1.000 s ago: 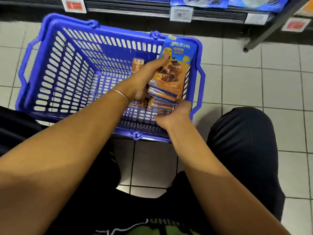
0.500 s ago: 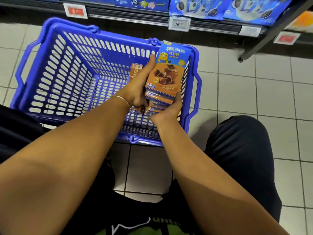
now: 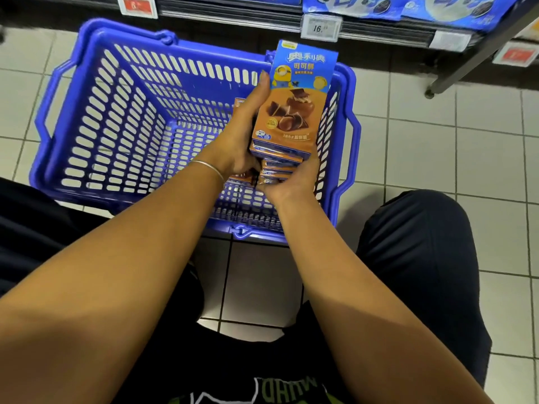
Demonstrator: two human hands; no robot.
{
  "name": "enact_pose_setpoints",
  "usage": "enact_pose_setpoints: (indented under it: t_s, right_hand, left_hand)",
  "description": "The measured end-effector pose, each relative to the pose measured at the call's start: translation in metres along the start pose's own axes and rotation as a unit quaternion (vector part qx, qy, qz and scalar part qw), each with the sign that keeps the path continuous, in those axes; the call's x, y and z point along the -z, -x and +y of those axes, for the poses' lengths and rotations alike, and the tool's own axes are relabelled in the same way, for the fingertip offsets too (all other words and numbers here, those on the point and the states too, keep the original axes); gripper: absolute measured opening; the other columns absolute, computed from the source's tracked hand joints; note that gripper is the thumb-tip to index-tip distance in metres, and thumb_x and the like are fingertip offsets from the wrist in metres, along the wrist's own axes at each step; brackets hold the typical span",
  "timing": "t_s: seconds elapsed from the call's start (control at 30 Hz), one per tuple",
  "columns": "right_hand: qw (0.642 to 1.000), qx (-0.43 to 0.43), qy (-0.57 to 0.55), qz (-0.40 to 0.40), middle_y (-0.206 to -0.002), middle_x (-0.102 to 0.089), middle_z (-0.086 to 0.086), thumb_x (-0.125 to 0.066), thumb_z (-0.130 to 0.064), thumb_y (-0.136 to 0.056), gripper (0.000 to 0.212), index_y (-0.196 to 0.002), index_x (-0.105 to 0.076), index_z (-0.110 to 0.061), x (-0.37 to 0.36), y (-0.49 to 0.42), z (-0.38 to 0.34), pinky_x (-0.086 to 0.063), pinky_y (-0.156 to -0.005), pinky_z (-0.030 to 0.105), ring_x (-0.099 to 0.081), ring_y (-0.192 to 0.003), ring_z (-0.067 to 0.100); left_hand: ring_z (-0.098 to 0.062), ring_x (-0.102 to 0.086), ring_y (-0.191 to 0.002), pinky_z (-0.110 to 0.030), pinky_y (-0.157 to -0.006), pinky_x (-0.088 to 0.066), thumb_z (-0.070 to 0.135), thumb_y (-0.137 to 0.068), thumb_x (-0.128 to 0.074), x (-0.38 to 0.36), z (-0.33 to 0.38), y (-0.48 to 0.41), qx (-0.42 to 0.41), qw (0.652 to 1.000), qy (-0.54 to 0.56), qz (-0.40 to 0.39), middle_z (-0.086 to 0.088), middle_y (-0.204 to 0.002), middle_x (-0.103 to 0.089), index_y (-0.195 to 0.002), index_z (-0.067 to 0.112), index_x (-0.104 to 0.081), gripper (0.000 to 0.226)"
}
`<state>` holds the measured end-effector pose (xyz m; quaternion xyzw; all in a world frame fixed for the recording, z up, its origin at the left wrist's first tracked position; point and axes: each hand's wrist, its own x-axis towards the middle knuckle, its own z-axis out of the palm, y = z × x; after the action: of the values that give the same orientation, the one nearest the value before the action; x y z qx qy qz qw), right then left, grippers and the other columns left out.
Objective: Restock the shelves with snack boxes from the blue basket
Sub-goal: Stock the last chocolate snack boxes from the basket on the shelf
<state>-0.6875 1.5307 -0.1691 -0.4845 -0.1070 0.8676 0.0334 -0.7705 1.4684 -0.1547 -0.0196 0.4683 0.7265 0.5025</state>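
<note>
A stack of several blue-and-orange snack boxes (image 3: 294,112) is held above the right half of the blue basket (image 3: 122,118). My left hand (image 3: 245,132) grips the stack's left side, thumb up along the top box. From below, my right hand (image 3: 294,179) cups the stack's near end. More of the same boxes (image 3: 242,179) lie on the basket floor beneath my left wrist, partly hidden.
The basket stands on a white tiled floor. Behind it runs the lowest shelf edge with price tags (image 3: 320,26) and blue cookie packs (image 3: 364,7). A metal shelf leg (image 3: 455,74) slants down at the right. My knees flank the basket's near side.
Both hands have lifted the stack of boxes up out of the basket toward me. The right hand has closed further under the stack.
</note>
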Motion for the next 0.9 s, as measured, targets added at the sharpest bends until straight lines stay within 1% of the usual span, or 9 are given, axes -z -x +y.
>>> enact_pose_setpoints:
  t_s: [0.17,0.3,0.4,0.47,0.57,0.67,0.77,0.83,0.9]
  right_hand:
    - [0.999,0.042,0.006,0.024,-0.131,-0.067,0.012,-0.066,-0.056,-0.087,0.068,-0.143,-0.05,-0.02,-0.01,0.007,0.009,-0.049,-0.104,0.056,-0.066,-0.118,0.036]
    - [0.996,0.083,0.046,-0.008,-0.134,-0.065,0.014,-0.066,-0.049,-0.091,0.062,-0.143,-0.054,-0.016,-0.015,0.011,0.017,-0.047,-0.106,0.059,-0.063,-0.122,0.039]
    - [0.983,0.134,0.121,0.007,-0.13,-0.067,0.019,-0.069,-0.046,-0.091,0.057,-0.132,-0.063,-0.008,-0.017,0.008,0.017,-0.049,-0.104,0.06,-0.063,-0.121,0.042]
    - [0.968,0.163,0.186,0.051,-0.13,-0.065,0.018,-0.075,-0.053,-0.082,0.063,-0.128,-0.063,-0.011,-0.019,0.008,0.016,-0.053,-0.099,0.057,-0.065,-0.115,0.038]
    - [0.938,0.194,0.273,0.094,-0.135,-0.056,0.009,-0.076,-0.072,-0.051,0.095,-0.128,-0.055,-0.021,-0.02,0.014,0.012,-0.054,-0.095,0.047,-0.062,-0.115,0.023]
    - [0.914,0.218,0.338,0.059,-0.13,-0.059,0.003,-0.072,-0.069,-0.059,0.084,-0.126,-0.052,-0.022,-0.017,0.013,0.002,-0.049,-0.078,0.028,-0.061,-0.106,0.014]
    - [0.902,0.216,0.372,0.018,-0.145,-0.05,-0.002,-0.065,-0.071,-0.067,0.08,-0.139,-0.05,-0.039,-0.018,0.011,-0.004,-0.05,-0.1,0.038,-0.057,-0.123,0.014]
    - [0.896,0.216,0.387,-0.018,-0.142,-0.054,-0.009,-0.062,-0.068,-0.075,0.074,-0.143,-0.049,-0.041,-0.022,0.013,-0.007,-0.051,-0.094,0.032,-0.061,-0.115,0.001]
    - [0.897,0.206,0.389,-0.036,-0.13,-0.065,-0.01,-0.063,-0.06,-0.078,0.069,-0.139,-0.053,-0.03,-0.028,0.017,-0.011,-0.052,-0.084,0.026,-0.068,-0.102,-0.002]
  left_hand:
    - [-0.042,-0.06,-0.131,-0.055,-0.102,-0.054,0.071,-0.101,-0.032,0.009,0.012,0.02,-0.017,0.999,0.027,0.009,-0.02,-0.142,-0.063,-0.145,0.011,-0.059,0.079]
    - [-0.043,-0.057,-0.133,-0.059,-0.109,-0.048,0.07,-0.1,-0.035,0.016,0.022,0.031,-0.05,0.997,0.049,0.008,-0.02,-0.142,-0.063,-0.137,0.012,-0.066,0.076]
    - [-0.041,-0.06,-0.13,-0.057,-0.108,-0.048,0.07,-0.099,-0.035,0.024,0.029,0.037,-0.074,0.995,0.065,0.005,-0.018,-0.141,-0.064,-0.139,0.014,-0.065,0.075]
    - [-0.041,-0.057,-0.134,-0.059,-0.111,-0.045,0.072,-0.098,-0.036,0.031,0.03,0.04,-0.08,0.994,0.073,-0.001,-0.018,-0.145,-0.061,-0.146,0.013,-0.058,0.079]
    - [-0.042,-0.049,-0.14,-0.059,-0.118,-0.038,0.072,-0.096,-0.039,0.037,0.029,0.042,-0.088,0.99,0.105,-0.018,-0.02,-0.148,-0.055,-0.154,0.008,-0.046,0.086]
    - [-0.042,-0.045,-0.144,-0.06,-0.121,-0.032,0.072,-0.096,-0.04,0.039,0.029,0.042,-0.091,0.989,0.115,-0.027,-0.019,-0.154,-0.05,-0.155,0.009,-0.044,0.086]
    - [-0.042,-0.045,-0.144,-0.06,-0.119,-0.036,0.072,-0.097,-0.04,0.034,0.034,0.04,-0.081,0.99,0.111,-0.025,-0.02,-0.157,-0.047,-0.155,0.01,-0.044,0.086]
    - [-0.041,-0.048,-0.142,-0.058,-0.119,-0.037,0.071,-0.097,-0.04,0.031,0.041,0.042,-0.073,0.991,0.113,-0.026,-0.02,-0.154,-0.05,-0.154,0.009,-0.047,0.084]
    - [-0.041,-0.049,-0.141,-0.058,-0.118,-0.038,0.071,-0.097,-0.042,0.029,0.05,0.047,-0.062,0.991,0.118,-0.03,-0.02,-0.153,-0.051,-0.153,0.009,-0.047,0.084]
